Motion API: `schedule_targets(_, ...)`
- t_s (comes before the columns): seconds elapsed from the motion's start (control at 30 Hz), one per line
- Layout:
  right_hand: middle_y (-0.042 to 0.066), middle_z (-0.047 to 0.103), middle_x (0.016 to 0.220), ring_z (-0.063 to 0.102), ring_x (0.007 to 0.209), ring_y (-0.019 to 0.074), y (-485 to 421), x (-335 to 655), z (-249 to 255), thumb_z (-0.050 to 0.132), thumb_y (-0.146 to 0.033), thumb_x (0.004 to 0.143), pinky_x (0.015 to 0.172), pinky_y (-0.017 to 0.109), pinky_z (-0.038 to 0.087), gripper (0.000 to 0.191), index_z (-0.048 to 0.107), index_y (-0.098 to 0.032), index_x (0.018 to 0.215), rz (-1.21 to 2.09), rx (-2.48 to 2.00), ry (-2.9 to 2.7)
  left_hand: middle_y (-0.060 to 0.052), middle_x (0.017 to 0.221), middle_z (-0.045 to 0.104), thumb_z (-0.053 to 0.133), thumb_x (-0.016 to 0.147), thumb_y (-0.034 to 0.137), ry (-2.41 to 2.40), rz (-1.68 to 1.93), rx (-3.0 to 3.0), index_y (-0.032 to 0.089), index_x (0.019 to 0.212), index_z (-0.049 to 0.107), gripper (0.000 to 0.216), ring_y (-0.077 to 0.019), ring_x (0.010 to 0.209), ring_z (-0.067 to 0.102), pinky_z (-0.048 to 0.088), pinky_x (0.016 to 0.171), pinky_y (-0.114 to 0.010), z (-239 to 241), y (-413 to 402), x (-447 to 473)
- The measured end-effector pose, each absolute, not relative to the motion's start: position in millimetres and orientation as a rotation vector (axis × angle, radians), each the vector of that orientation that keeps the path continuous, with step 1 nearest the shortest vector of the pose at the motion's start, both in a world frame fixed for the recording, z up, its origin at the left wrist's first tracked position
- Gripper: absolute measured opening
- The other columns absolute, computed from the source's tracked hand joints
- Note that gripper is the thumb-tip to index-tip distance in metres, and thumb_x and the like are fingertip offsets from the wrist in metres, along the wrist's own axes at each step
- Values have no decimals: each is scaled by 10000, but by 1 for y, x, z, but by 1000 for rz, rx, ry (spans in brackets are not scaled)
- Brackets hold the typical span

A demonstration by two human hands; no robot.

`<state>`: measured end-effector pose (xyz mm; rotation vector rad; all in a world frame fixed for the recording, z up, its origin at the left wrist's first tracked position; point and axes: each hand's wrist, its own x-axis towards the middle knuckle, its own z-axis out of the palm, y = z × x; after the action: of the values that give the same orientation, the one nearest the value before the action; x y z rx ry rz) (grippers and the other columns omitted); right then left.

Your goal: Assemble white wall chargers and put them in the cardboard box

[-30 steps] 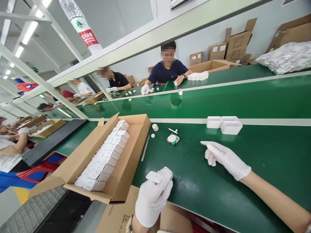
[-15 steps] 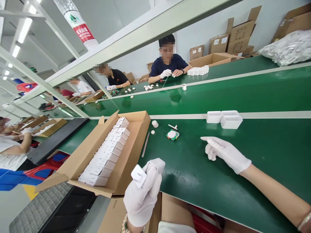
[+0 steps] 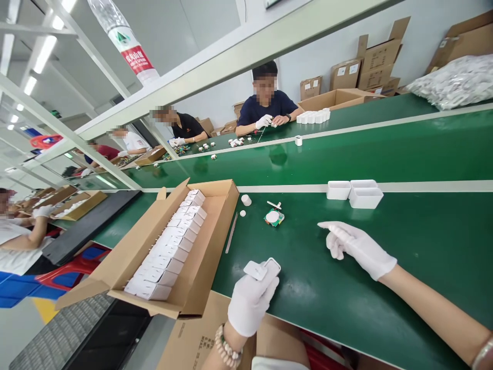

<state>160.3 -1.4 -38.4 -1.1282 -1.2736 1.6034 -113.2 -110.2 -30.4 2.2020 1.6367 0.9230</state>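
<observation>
My left hand (image 3: 252,303), in a white glove, is closed around a small white plastic case (image 3: 273,265) whose rim faces up. A flat white cover (image 3: 254,270) is held beside it in the same hand. Over the green work surface, my gloved right hand (image 3: 356,246) points left with its index finger stretched out and the others loosely bent; nothing is in it. Ahead of my hands lies a green circuit board (image 3: 273,218) with a round white piece on it. Two small white round parts, one a cap (image 3: 246,200), and thin tweezers (image 3: 231,233) lie near the carton.
An open carton (image 3: 215,246) at left holds rows of white cases (image 3: 169,257). Several white open cases (image 3: 365,198) stand by the pale divider strip. Across the belt (image 3: 385,154), co-workers (image 3: 265,105) handle parts. A slanted beam (image 3: 215,61) crosses overhead.
My left hand has moved right and slightly up, turning so the case's rim faces up. The cover stays in it. My right hand has barely moved.
</observation>
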Motion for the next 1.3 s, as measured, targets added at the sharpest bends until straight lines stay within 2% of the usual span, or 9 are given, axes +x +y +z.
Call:
schedule_targets(0.1,14,591,684,528,521,129,-2,161,-40,452,-573,876,482,268,429,498,551,-170,1151,1614,-1114,-1278,-71,1100,681,696,776,293,1574,1180,1498,229,1054,713,286,-265,1002,639,518,914,-339,-21,-101,-103)
schedule_targets(0.23,11,586,671,518,509,125,-3,162,-40,456,-577,871,478,265,420,513,548,-164,1162,1601,-1131,-1279,-125,957,696,688,793,336,1140,1313,455,93,1138,624,427,-264,872,678,580,764,-341,9,-94,-80)
schedule_targets(0.47,11,587,672,525,512,126,-5,161,-36,434,-578,880,480,264,429,509,555,-161,1146,1592,-1149,-1299,-90,883,681,433,951,344,820,1216,-234,156,1137,561,294,-213,756,693,605,576,-288,39,-97,-54)
schedule_targets(0.7,4,580,671,537,526,128,-5,162,-38,414,-566,896,485,260,445,483,557,-176,1143,1590,-1138,-1325,-83,868,655,456,940,351,629,1134,-222,110,1004,602,289,-186,779,679,608,633,-272,34,-104,-53)
schedule_targets(0.87,6,578,699,535,539,128,-3,162,-40,425,-561,892,500,263,452,476,550,-188,1160,1586,-1125,-1352,-43,763,643,649,822,279,650,1106,-51,71,850,639,211,-101,580,621,568,572,-195,37,-108,-48)
schedule_targets(1.0,13,567,697,525,548,138,-8,160,-31,407,-541,904,509,278,453,467,538,-186,1177,1522,-1138,-1424,-61,714,646,700,753,411,787,1180,388,79,826,701,340,-117,537,581,509,494,-206,38,-109,-47)
schedule_targets(1.17,78,565,1077,579,909,211,-35,153,-13,552,-495,834,838,381,498,577,398,-250,1333,1198,-749,-1846,-77,1007,690,741,730,220,1086,1160,1491,218,920,757,191,-262,936,602,473,890,-376,24,-96,-60)
schedule_targets(1.23,86,529,1176,552,1005,238,-43,146,-12,679,-399,748,904,407,472,654,396,-256,1320,1057,-694,-2033,-81,1073,673,672,793,212,1083,1009,1701,249,996,736,216,-263,1008,576,432,943,-382,16,-87,-64)
schedule_targets(1.3,75,548,1139,559,976,224,-47,139,-16,677,-257,748,883,397,478,512,467,-242,1215,979,-776,-2146,-91,1087,666,617,836,240,1054,913,1729,248,1045,716,232,-257,1024,572,426,952,-372,8,-79,-67)
